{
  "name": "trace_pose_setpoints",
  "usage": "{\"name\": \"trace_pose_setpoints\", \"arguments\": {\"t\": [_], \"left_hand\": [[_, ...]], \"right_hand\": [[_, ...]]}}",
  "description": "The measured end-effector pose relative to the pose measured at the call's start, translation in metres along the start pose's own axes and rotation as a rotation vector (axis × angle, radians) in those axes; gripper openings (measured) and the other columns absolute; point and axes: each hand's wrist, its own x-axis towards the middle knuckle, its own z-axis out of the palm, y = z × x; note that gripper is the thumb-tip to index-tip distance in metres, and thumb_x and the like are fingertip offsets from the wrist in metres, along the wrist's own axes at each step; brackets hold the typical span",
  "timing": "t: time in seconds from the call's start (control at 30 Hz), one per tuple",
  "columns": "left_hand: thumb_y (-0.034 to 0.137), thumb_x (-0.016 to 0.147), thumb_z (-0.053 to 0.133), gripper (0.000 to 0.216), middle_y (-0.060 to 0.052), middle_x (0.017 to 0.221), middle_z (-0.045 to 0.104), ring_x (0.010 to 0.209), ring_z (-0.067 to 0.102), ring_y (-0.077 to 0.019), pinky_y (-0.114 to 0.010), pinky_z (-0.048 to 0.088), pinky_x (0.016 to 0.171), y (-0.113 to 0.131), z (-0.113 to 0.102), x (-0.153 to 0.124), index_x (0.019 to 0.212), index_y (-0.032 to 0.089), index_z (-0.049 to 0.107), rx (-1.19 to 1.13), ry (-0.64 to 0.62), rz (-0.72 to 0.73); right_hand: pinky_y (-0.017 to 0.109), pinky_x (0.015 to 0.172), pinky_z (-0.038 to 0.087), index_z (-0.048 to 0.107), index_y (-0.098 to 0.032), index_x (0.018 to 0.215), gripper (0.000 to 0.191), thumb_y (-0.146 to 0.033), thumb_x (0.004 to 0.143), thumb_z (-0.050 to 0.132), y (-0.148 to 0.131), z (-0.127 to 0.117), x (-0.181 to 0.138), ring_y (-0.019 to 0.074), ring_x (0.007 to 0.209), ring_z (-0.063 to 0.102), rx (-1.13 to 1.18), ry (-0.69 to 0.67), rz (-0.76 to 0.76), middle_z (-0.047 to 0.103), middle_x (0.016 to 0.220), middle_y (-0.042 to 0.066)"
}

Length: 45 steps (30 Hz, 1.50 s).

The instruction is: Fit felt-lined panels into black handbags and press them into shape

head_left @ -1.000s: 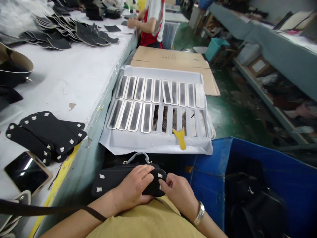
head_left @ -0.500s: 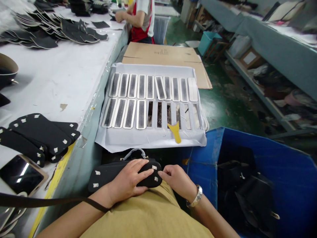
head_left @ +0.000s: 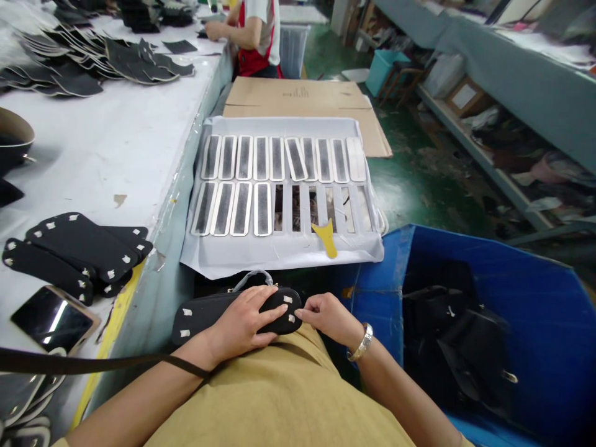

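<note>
A black handbag (head_left: 209, 315) rests against my lap, its flat base facing up with small white tabs near the corners. Its handle (head_left: 254, 278), wrapped in clear plastic, shows beyond the far side. My left hand (head_left: 244, 320) grips the bag from above, fingers spread across the base and thumb by the near edge. At the bag's right end my right hand (head_left: 328, 318) is closed in a pinch, thumb tip touching the rim beside a white tab. Whatever lies between those fingertips is hidden.
A white-covered slotted board (head_left: 279, 248) ahead carries rows of pale-edged dark strips and a yellow piece (head_left: 327, 239). Black tabbed panels (head_left: 84, 245) and a phone (head_left: 54, 320) lie on the left table. A blue bin (head_left: 535, 298) holds black bags. A co-worker (head_left: 256, 37) stands beyond.
My view has shifted slightly, so the surroundings sit a little differently in the picture. Both hands keep the same hold at the bag; its base looks slightly more tilted up.
</note>
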Motion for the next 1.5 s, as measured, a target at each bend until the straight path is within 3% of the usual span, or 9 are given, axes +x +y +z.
{"name": "trace_pose_setpoints", "arguments": {"t": [0.17,0.37,0.57,0.83,0.97,1.2,1.33,1.43,1.5], "left_hand": [[0.028,0.074,0.063,0.044,-0.015,0.132,0.040,0.119,0.040,-0.0323,-0.052,0.035,0.099,0.006,-0.001,-0.001,0.117,0.022,0.057,0.034,0.012,0.002],[0.025,0.069,0.065,0.048,-0.015,0.131,0.041,0.117,0.040,-0.0318,-0.050,0.035,0.098,0.009,0.005,-0.002,0.117,0.023,0.058,0.037,0.032,-0.041],[0.027,0.067,0.067,0.050,-0.014,0.128,0.044,0.115,0.042,-0.0318,-0.050,0.037,0.095,0.009,0.007,-0.002,0.116,0.025,0.059,0.042,0.081,-0.050],[0.031,0.065,0.069,0.050,-0.014,0.126,0.044,0.112,0.044,-0.0308,-0.047,0.037,0.096,0.006,0.010,0.000,0.113,0.025,0.060,0.021,0.093,-0.061],[0.032,0.064,0.070,0.050,-0.013,0.125,0.045,0.111,0.044,-0.0307,-0.047,0.037,0.095,0.004,0.010,0.002,0.112,0.025,0.061,0.010,0.095,-0.066],[0.040,0.069,0.066,0.050,-0.014,0.130,0.043,0.118,0.041,-0.0301,-0.047,0.031,0.100,0.005,0.006,-0.003,0.117,0.026,0.058,0.026,0.069,-0.084],[0.044,0.072,0.064,0.055,-0.013,0.138,0.038,0.124,0.036,-0.0308,-0.050,0.026,0.103,0.007,0.001,-0.012,0.124,0.031,0.051,0.060,0.053,-0.126],[0.045,0.069,0.069,0.063,-0.013,0.142,0.033,0.126,0.034,-0.0336,-0.052,0.026,0.102,0.000,-0.008,-0.026,0.127,0.034,0.047,0.056,0.011,-0.176],[0.044,0.065,0.073,0.068,-0.016,0.140,0.037,0.125,0.037,-0.0348,-0.054,0.029,0.101,-0.010,-0.018,-0.040,0.127,0.031,0.048,0.039,-0.031,-0.208]], "right_hand": [[0.021,0.046,0.028,0.051,-0.016,0.058,0.024,-0.035,0.071,0.059,0.003,0.006,-0.003,0.0083,0.051,0.038,-0.015,0.069,-0.039,0.047,0.053,-0.004],[0.022,0.050,0.033,0.050,-0.020,0.077,0.018,-0.032,0.071,0.061,0.004,0.019,-0.004,0.0094,0.054,0.042,0.015,0.249,-0.068,0.049,0.060,-0.006],[0.023,0.053,0.035,0.047,-0.019,0.082,0.022,-0.032,0.072,0.061,0.009,0.027,0.006,0.0097,0.057,0.042,0.214,0.228,-0.107,0.046,0.062,-0.006],[0.024,0.052,0.034,0.045,-0.019,0.080,0.021,-0.035,0.075,0.058,0.014,0.030,0.010,0.0101,0.055,0.040,0.308,0.200,-0.146,0.043,0.061,-0.006],[0.025,0.055,0.036,0.045,-0.020,0.082,0.020,-0.037,0.078,0.055,0.015,0.035,0.012,0.0111,0.058,0.041,0.292,0.290,-0.184,0.044,0.064,-0.006],[0.026,0.056,0.040,0.044,-0.020,0.085,0.025,-0.045,0.084,0.047,0.013,0.044,0.010,0.0126,0.059,0.044,0.226,0.328,-0.183,0.044,0.065,-0.004],[0.032,0.061,0.047,0.045,-0.019,0.099,0.031,-0.047,0.086,0.044,0.010,0.039,0.002,0.0171,0.065,0.054,0.015,0.386,-0.183,0.054,0.075,0.002],[0.041,0.083,0.047,0.043,-0.018,0.115,0.044,-0.045,0.081,0.053,-0.001,0.026,-0.005,0.0251,0.096,0.055,-0.317,0.501,-0.385,0.056,0.106,0.012],[0.047,0.096,0.039,0.042,-0.018,0.120,0.055,-0.047,0.076,0.059,-0.014,0.019,-0.006,0.0291,0.114,0.046,-0.538,0.442,-0.555,0.050,0.122,0.015]]}}
